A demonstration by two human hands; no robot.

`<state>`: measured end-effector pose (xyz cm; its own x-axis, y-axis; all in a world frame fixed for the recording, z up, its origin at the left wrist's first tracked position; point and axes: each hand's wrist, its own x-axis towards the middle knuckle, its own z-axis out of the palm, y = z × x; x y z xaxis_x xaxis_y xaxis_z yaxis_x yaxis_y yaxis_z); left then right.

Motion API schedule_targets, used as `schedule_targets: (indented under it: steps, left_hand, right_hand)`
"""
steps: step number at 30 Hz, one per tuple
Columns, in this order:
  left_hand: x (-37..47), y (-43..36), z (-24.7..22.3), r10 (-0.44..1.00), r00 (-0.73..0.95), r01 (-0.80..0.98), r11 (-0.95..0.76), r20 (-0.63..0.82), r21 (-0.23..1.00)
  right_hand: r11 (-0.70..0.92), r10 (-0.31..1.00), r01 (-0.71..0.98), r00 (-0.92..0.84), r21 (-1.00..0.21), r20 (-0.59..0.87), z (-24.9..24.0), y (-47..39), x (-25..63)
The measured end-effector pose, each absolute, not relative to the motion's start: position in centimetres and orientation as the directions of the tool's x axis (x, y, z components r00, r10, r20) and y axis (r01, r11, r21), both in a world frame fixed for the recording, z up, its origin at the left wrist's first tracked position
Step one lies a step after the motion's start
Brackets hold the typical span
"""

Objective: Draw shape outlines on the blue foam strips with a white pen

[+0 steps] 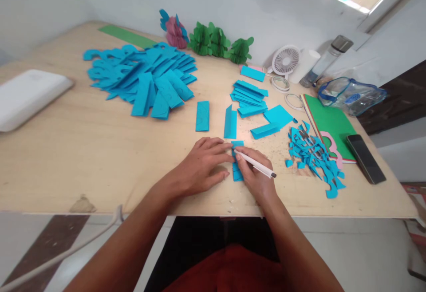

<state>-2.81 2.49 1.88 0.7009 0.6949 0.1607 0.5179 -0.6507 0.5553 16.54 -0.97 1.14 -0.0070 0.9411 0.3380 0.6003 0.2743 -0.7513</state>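
A folded blue paper strip (238,175) lies near the table's front edge, partly covered by my hands. My right hand (256,170) is closed round a white pen (255,163), its tip down at the strip. From the left, my left hand (206,163) rests flat with fingers stretched out, fingertips at the strip's edge. Just beyond stand two more folded blue pieces, one lying flat (202,116) and one partly unfolded (230,122). To the right of these are a blue sheet (278,116) and a creased blue piece (265,130).
A big heap of folded blue papers (143,76) lies back left, and a smaller stack (249,96) back right. Blue scraps (311,150), a phone (366,158) and green paper (333,123) are at right. Green paper figures (218,41), a fan (285,60) and a bottle (328,61) line the wall.
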Motion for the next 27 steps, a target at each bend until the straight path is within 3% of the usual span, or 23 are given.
schedule_targets:
  steps: [27]
  left_hand:
    - [-2.83, 2.46, 2.00, 0.695, 0.703, 0.519, -0.646, 0.149, 0.560]
  right_hand:
    - [0.234, 0.956, 0.548, 0.019, -0.803, 0.291, 1.24, -1.04, 16.59]
